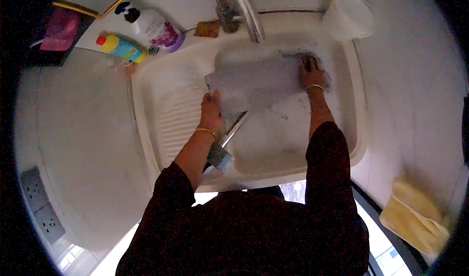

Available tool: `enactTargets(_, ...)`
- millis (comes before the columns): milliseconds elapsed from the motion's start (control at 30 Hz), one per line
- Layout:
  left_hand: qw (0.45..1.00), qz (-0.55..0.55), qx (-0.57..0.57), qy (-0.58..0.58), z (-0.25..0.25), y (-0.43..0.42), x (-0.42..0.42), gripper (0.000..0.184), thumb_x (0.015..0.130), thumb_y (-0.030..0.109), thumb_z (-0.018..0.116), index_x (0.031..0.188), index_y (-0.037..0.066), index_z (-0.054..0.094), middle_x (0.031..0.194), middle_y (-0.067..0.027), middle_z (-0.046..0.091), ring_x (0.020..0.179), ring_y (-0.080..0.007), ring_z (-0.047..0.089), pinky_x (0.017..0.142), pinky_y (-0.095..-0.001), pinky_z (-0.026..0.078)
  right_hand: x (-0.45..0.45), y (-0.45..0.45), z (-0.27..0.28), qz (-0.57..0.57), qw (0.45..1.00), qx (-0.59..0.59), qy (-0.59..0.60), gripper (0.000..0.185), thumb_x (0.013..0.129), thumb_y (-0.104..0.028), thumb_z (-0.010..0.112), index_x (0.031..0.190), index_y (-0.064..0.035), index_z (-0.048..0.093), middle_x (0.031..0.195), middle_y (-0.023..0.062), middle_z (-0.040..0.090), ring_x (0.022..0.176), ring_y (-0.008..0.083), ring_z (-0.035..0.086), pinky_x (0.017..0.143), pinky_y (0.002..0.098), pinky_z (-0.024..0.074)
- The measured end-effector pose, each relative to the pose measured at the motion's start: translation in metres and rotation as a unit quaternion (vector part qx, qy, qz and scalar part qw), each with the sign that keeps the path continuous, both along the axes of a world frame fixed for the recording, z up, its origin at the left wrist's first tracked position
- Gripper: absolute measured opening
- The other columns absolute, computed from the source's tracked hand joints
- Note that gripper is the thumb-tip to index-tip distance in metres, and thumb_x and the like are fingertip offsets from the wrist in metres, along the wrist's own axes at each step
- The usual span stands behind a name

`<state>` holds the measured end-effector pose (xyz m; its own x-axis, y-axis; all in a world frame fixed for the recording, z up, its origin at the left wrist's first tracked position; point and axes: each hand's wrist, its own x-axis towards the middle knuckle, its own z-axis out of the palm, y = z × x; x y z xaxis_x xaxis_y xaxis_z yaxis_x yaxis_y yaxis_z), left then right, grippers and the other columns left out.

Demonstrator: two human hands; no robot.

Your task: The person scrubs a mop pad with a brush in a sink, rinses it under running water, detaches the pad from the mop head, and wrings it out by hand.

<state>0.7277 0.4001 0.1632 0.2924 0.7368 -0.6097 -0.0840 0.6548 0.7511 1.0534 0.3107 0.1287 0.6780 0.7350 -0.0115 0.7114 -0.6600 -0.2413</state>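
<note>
At the near side, the yellow cloth (414, 217) lies on the counter to the right of the sink (360, 110). At the sink's near rim sits a grey block (221, 157), with a silver rod (233, 130) slanting up from it. Just beyond, the left hand (211, 110) is nearly closed, thumb and fingers pinching the left edge of the grey sheet (259, 80). The sheet lies in the basin, stretching across to the right hand (312, 75). That hand is down at its right end, fingers bent and close together, amid dark smudges; whether it grips anything underneath, I cannot tell. Farther back, the tap (249, 12) reaches over the basin, between a brown sponge (207, 29) and a white tub (348, 17). The yellow bottle (122, 49) and pump bottle (157, 29) are at the far left.
</note>
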Motion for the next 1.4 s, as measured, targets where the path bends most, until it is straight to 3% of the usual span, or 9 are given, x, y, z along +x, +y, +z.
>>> enactTargets(133,1.0,0.011,0.024,0.016,0.015,-0.009,0.003,0.03,0.086,0.03,0.047,0.107,0.008,0.043,0.099,-0.0083,0.052,0.091,-0.0226,0.052,0.076,-0.0384,0.045,-0.011,0.025,-0.005,-0.188,0.975,-0.118,0.013,0.05,0.082,-0.047,0.04,0.127,-0.0267,0.036,0.115,0.0237,0.047,0.097,0.0373,0.053,0.078,0.0457,0.0449)
enactTargets(300,0.983,0.037,-0.115,-0.137,0.008,0.003,0.008,0.055,0.084,0.054,0.036,0.115,0.009,0.044,0.111,-0.01,0.05,0.1,-0.0259,0.048,0.087,-0.0401,0.041,-0.125,0.056,0.008,0.143,0.971,0.188,-0.02,0.037,0.08,-0.032,0.046,0.114,-0.0164,0.049,0.107,0.0118,0.054,0.076,0.0376,0.055,0.063,0.0452,0.0465)
enactTargets(467,0.958,-0.002,-0.071,-0.279,-0.016,0.016,-0.002,0.069,0.079,0.065,0.033,0.118,0.009,0.043,0.115,-0.0094,0.049,0.102,-0.0277,0.047,0.092,-0.0425,0.036,-0.249,0.035,0.066,0.152,0.969,0.079,0.176,0.053,0.073,-0.032,0.057,0.123,-0.0231,0.041,0.098,0.0247,0.049,0.082,0.0394,0.051,0.067,0.0455,0.0461)
enactTargets(733,0.993,-0.112,0.012,-0.041,0.008,0.014,0.016,0.052,0.078,0.015,0.061,0.123,0.007,0.035,0.116,-0.0095,0.047,0.099,-0.0231,0.049,0.083,-0.0383,0.044,-0.083,-0.041,-0.007,0.004,0.982,0.186,-0.021,0.038,0.08,-0.022,0.048,0.115,-0.0075,0.047,0.116,0.0129,0.049,0.098,0.0308,0.051,0.078,0.0411,0.044)
enactTargets(1067,0.994,-0.039,-0.028,-0.101,0.036,0.008,0.018,0.032,0.079,0.01,0.059,0.109,0.006,0.049,0.1,-0.0069,0.057,0.087,-0.0227,0.056,0.073,-0.0359,0.049,-0.186,0.005,0.104,0.118,0.943,0.187,0.248,0.045,0.079,-0.029,0.05,0.121,-0.0141,0.042,0.116,0.0175,0.043,0.103,0.0377,0.044,0.078,0.0486,0.0404)
enactTargets(1200,0.992,-0.029,-0.044,-0.116,0.012,0.022,0.004,0.037,0.076,0.01,0.062,0.11,0.005,0.048,0.102,-0.0073,0.056,0.09,-0.0233,0.056,0.075,-0.0379,0.048,-0.072,-0.009,-0.005,0.061,0.975,0.198,0.085,0.044,0.08,-0.033,0.051,0.121,-0.0186,0.043,0.111,0.0123,0.053,0.094,0.034,0.052,0.073,0.0435,0.0449)
enactTargets(1233,0.992,-0.042,-0.039,-0.108,-0.004,0.026,-0.004,0.039,0.075,0.011,0.063,0.111,0.005,0.048,0.103,-0.0074,0.056,0.091,-0.0234,0.055,0.076,-0.0384,0.048,-0.01,-0.021,-0.06,0.139,0.96,0.107,-0.219,0.05,0.081,-0.037,0.048,0.126,-0.019,0.037,0.115,0.0098,0.051,0.092,0.0331,0.054,0.073,0.0435,0.045)
enactTargets(1300,0.997,-0.058,-0.038,-0.04,0.004,0.026,-0.001,0.043,0.074,0.012,0.065,0.112,0.005,0.047,0.104,-0.0074,0.055,0.091,-0.0232,0.055,0.077,-0.0391,0.047,0.011,-0.029,-0.02,-0.057,0.997,0.021,0.052,0.058,0.082,-0.04,0.047,0.133,-0.0222,0.025,0.12,0.0196,0.044,0.092,0.0383,0.053,0.074,0.0463,0.0446)
enactTargets(1400,0.997,-0.057,-0.039,0.041,0.045,0.006,0.011,0.046,0.073,0.014,0.067,0.113,0.006,0.046,0.103,-0.007,0.056,0.091,-0.0224,0.055,0.077,-0.0389,0.047,0.021,-0.008,-0.049,-0.036,0.977,0.136,-0.158,0.058,0.081,-0.039,0.046,0.133,-0.0237,0.025,0.112,0.0278,0.046,0.09,0.0426,0.052,0.075,0.0463,0.0449)
